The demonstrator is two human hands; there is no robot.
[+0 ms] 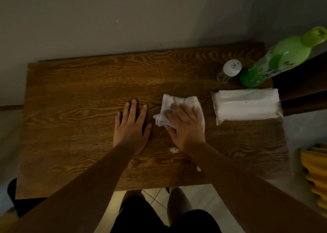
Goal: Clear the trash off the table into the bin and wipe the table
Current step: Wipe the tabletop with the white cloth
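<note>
We were well into the wiping, by our reading, and the far left of the table (62, 94) lay bare wood with nothing on it that we could make out. Our left hand (131, 126) was flat on the boards near the middle, palm down, fingers straight and a little spread, gripping nothing, just bracing. Just beside it, our right hand (184, 124) was pressing down on the cloth (178, 101), fingers spread over the top and the thumb tucked along its left edge; whether the cloth was pinched or only held flat under the palm we could not tell. The cloth was a crumpled white bundle lying right of centre, its long axis running roughly left to right across the table, with loose corners fanning out toward the wall. Below the right wrist sat a small pale crumb (174, 150), and lower right, by the forearm, a white scrap (198, 169), so we judged the clearing was not quite finished: those bits were left to go, and no bin showed in view. Further right lay a tissue pack (246, 105), flat, its long side also left to right, apart from the cloth. Behind it stood a shaker (229, 70) and, touching or nearly so, a green bottle (277, 59); these looked like keepers, not trash, to our eye. The right end and the near edge looked left to wipe, as far as we could judge.
</note>
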